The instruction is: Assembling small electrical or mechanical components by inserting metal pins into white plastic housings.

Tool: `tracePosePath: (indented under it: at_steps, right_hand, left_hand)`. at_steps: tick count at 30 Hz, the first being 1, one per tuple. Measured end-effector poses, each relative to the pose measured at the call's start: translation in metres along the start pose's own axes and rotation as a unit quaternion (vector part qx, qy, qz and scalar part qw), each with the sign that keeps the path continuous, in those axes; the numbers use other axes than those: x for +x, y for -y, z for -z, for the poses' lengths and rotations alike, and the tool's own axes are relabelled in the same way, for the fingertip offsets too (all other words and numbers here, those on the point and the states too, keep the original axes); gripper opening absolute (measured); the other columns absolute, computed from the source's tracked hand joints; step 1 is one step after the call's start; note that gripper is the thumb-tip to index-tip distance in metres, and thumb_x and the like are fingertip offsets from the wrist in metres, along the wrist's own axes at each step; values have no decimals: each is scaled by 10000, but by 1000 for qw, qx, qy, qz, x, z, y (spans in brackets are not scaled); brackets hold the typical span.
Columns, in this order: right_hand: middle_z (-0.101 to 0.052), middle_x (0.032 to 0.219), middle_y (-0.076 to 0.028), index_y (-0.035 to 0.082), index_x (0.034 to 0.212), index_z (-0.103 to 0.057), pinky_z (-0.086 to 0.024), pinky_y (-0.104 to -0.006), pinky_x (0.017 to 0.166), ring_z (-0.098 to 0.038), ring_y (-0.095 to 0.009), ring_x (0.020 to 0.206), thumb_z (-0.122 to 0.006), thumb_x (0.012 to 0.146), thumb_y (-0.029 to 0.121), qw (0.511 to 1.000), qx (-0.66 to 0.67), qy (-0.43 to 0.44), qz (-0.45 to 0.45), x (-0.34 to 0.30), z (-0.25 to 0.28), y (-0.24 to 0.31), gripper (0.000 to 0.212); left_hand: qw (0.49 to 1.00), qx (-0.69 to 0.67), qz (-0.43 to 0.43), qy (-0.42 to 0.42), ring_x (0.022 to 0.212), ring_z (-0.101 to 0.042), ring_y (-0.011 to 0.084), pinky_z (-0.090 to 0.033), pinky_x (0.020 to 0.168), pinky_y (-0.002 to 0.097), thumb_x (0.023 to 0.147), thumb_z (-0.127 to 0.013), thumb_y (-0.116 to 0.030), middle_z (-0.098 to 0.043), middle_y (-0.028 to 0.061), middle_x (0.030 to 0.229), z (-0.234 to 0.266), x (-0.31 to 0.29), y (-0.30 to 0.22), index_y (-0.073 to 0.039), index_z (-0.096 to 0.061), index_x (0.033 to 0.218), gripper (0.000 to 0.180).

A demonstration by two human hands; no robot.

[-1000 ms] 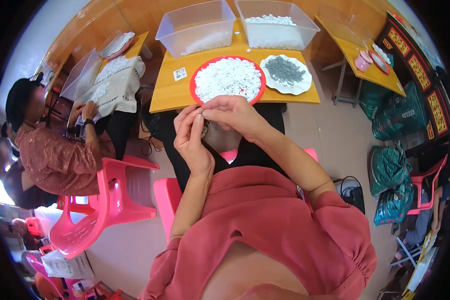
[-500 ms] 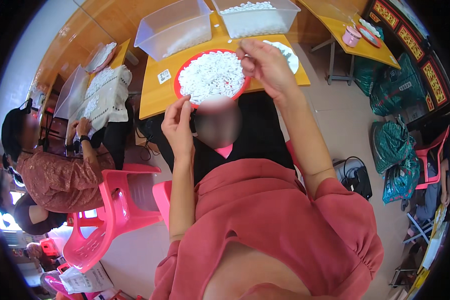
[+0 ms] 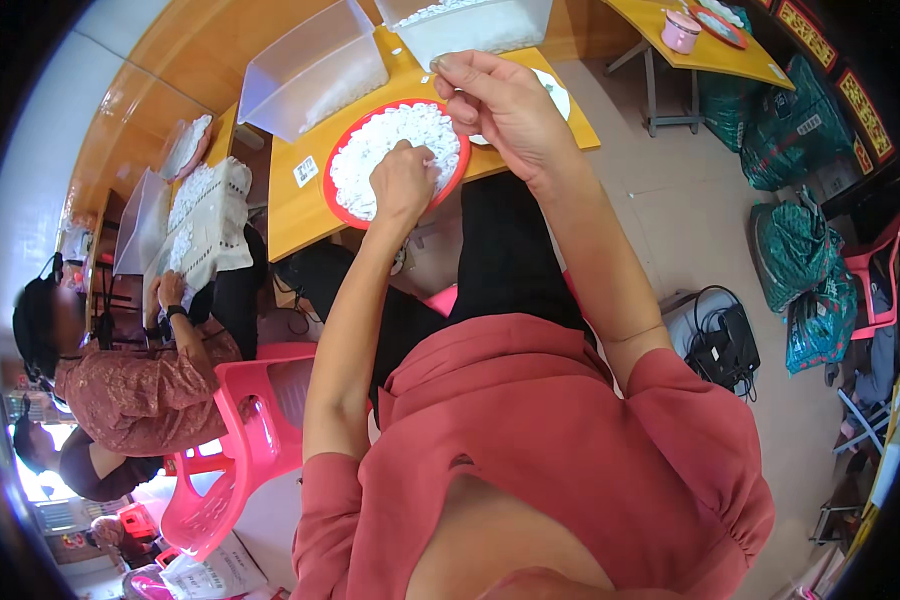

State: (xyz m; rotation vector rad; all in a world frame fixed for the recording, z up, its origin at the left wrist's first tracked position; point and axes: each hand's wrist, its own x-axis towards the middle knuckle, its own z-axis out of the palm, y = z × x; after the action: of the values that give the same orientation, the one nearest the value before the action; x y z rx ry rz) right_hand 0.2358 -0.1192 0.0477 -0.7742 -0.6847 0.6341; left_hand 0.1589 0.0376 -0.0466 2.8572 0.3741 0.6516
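A round red tray on the yellow table is heaped with small white pieces, too small to tell their kind. My left hand reaches down into the heap, its fingers bent and drawn together, the fingertips hidden. Above the tray's right side, my right hand is raised with thumb and forefinger pinched and the other fingers curled. What that pinch holds, if anything, is too small to name.
Clear plastic bins with white pieces stand at the table's back. A white plate lies partly behind my right hand. A white card lies left of the tray. A co-worker sits at left by a pink chair. Green bags stand right.
My left hand has moved forward from the tray's near edge down into the white pieces. My right hand stays raised and pinched. The whole view has shifted slightly.
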Motion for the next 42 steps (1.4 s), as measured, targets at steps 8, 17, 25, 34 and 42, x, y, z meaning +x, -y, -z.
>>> tracePosePath:
  at_steps: [8, 17, 25, 34, 42]
  right_hand:
    - [-455, 559, 40, 38, 752, -573, -277, -171, 439, -370, -17, 488, -575, 877, 213, 999, 14, -16, 30, 2, -2, 3, 215]
    - [-471, 580, 28, 31, 747, -573, -275, -169, 426, -372, -23, 478, -596, 860, 206, 999, 22, -11, 28, 1, -2, 3, 210]
    - [-438, 618, 42, 30, 805, -574, -297, -183, 479, -364, -33, 526, -562, 894, 220, 1000, 4, 9, 16, -2, -8, 5, 211]
    - [-482, 664, 35, 27, 830, -586, -311, -174, 481, -374, -27, 530, -572, 887, 211, 1000, 2, 3, 16, -5, -8, 6, 193]
    - [-499, 654, 29, 20, 819, -587, -303, -168, 449, -404, -19, 531, -599, 862, 192, 1000, 23, 16, 13, -6, -8, 4, 178]
  left_hand:
    - [994, 33, 57, 89, 742, -629, 301, -484, 665, 393, 711, -625, -141, -646, 128, 774, -6, 14, 23, -97, -687, 757, 89]
    - [999, -11, -2, 47, 792, -603, 277, -477, 708, 370, 710, -622, -106, -608, 116, 823, 3, 8, 29, -95, -699, 795, 115]
    - [996, 63, 24, 51, 833, -589, 273, -476, 717, 376, 670, -704, -172, -601, 105, 847, 4, 7, 23, -104, -721, 768, 120]
    - [986, 131, 85, 50, 844, -577, 271, -450, 700, 408, 640, -720, -189, -603, 101, 852, -6, 13, 9, -121, -722, 704, 93]
    - [980, 185, -43, -55, 823, -546, 250, -369, 701, 392, 703, -611, -112, -579, 96, 861, -9, 5, 12, -32, -650, 714, 90]
